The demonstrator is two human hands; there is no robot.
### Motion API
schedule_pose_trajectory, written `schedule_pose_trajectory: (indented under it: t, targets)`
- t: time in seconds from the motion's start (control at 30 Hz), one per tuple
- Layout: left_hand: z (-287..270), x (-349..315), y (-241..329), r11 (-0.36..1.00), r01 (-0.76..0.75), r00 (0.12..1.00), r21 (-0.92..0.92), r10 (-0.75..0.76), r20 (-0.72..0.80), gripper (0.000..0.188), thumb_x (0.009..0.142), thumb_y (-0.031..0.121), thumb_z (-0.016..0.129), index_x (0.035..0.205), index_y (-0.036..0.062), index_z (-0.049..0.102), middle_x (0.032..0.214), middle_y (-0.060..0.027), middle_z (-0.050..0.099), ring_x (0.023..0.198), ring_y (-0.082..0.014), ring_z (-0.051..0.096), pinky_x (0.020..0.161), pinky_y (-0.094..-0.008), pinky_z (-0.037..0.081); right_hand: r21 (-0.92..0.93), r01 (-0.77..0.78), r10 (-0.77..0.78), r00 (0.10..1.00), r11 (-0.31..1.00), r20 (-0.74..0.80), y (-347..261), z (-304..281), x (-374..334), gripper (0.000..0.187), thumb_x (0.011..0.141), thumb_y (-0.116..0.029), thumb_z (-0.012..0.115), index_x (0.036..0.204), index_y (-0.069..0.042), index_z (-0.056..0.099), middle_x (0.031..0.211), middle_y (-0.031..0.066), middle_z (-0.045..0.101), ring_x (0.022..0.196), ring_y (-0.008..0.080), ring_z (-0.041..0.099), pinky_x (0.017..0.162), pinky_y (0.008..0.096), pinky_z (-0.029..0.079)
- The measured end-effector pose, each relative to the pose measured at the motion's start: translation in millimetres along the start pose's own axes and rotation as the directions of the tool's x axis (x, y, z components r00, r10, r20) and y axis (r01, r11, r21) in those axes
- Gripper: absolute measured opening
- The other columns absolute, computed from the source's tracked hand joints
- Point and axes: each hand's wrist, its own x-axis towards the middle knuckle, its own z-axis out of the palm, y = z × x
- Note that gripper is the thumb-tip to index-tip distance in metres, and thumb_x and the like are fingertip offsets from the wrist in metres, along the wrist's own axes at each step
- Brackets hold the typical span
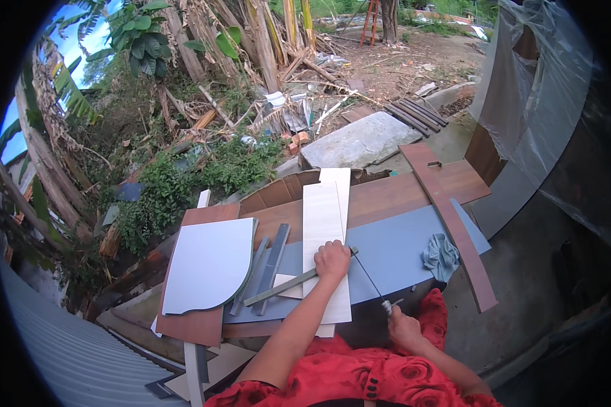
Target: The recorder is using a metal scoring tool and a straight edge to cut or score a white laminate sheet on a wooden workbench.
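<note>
My left hand (pixel 332 260) is closed over a narrow grey-green strip (pixel 282 287), pressing it onto a cream board (pixel 324 217). The strip lies slantwise across the board, its far end just past my knuckles. My right hand (pixel 404 330) grips a tool with a long, thin, dark blade (pixel 370 277) and a pale grip, seen nearly edge-on; it looks like a handsaw. Its tip reaches the strip's far end, beside my left hand. Under the cream board lies a blue-grey panel (pixel 387 245).
A white curved-edge panel (pixel 207 264) rests on a brown board at left, beside dark grey strips (pixel 273 264). A long reddish-brown plank (pixel 451 227) crosses the right side, near a crumpled blue cloth (pixel 440 256). Clear plastic sheeting (pixel 529 74) hangs at right; a concrete slab (pixel 360 140) lies beyond.
</note>
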Motion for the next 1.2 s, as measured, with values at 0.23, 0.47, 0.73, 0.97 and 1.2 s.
schedule_pose_trajectory:
  t: [0.23, 0.47, 0.73, 0.97, 1.2]
  targets:
    - [5.2, -2.6, 6.0, 0.995, -0.028, 0.997, -0.097, 0.020, -0.081, 0.021, 0.081, 0.026, 0.054, 0.083, 0.0077, 0.064, 0.088, -0.0108, 0.063, 0.087, -0.0270, 0.060, 0.074, -0.0424, 0.048, -0.100, 0.015, -0.018, 0.999, 0.995, -0.038, -27.6, -3.8, 93.3, 0.024, 0.088, -0.015, 0.042, 0.106, 0.001, 0.042, 0.077, 0.0289, 0.062, 0.076, 0.0470, 0.062, 0.070, 0.0553, 0.046]
    - [5.8, -2.4, 1.3, 0.984, 0.033, 0.993, -0.176, -0.052, -0.104, 0.019, 0.079, 0.023, 0.053, 0.081, 0.0065, 0.064, 0.086, -0.0113, 0.063, 0.085, -0.0265, 0.060, 0.073, -0.0417, 0.048, -0.086, 0.053, -0.059, 0.996, 0.995, -0.068, -13.8, 6.4, 59.5, 0.029, 0.088, -0.014, 0.047, 0.112, 0.000, 0.039, 0.078, 0.0279, 0.062, 0.074, 0.0468, 0.060, 0.065, 0.0551, 0.045]
    - [6.4, -3.7, -1.4, 0.979, 0.033, 0.992, -0.203, -0.056, -0.112, 0.018, 0.079, 0.021, 0.054, 0.081, 0.0060, 0.064, 0.086, -0.0116, 0.063, 0.086, -0.0263, 0.060, 0.075, -0.0397, 0.047, -0.090, 0.077, -0.083, 0.994, 0.993, -0.066, -2.8, 0.7, 34.4, 0.023, 0.087, -0.013, 0.051, 0.105, -0.002, 0.041, 0.079, 0.0281, 0.061, 0.077, 0.0462, 0.059, 0.063, 0.0545, 0.042]
    - [4.2, -4.7, 1.9, 0.980, 0.041, 0.999, -0.196, -0.046, -0.025, 0.020, 0.080, 0.023, 0.054, 0.087, 0.0063, 0.063, 0.090, -0.0111, 0.062, 0.090, -0.0258, 0.059, 0.077, -0.0396, 0.046, -0.107, 0.116, -0.129, 0.984, 0.988, -0.125, -18.8, 10.4, 103.5, 0.023, 0.089, -0.014, 0.047, 0.105, 0.001, 0.042, 0.075, 0.0284, 0.061, 0.072, 0.0477, 0.059, 0.062, 0.0551, 0.044]
    - [2.5, -1.5, 1.5, 0.977, 0.036, 0.998, -0.211, -0.046, -0.042, 0.018, 0.080, 0.022, 0.054, 0.084, 0.0075, 0.064, 0.088, -0.0107, 0.062, 0.088, -0.0257, 0.058, 0.075, -0.0390, 0.045, -0.011, 0.115, -0.115, 0.981, 0.993, -0.155, 22.4, 21.1, 8.3, 0.022, 0.088, -0.012, 0.050, 0.104, -0.001, 0.041, 0.077, 0.0263, 0.060, 0.074, 0.0469, 0.059, 0.061, 0.0514, 0.043]
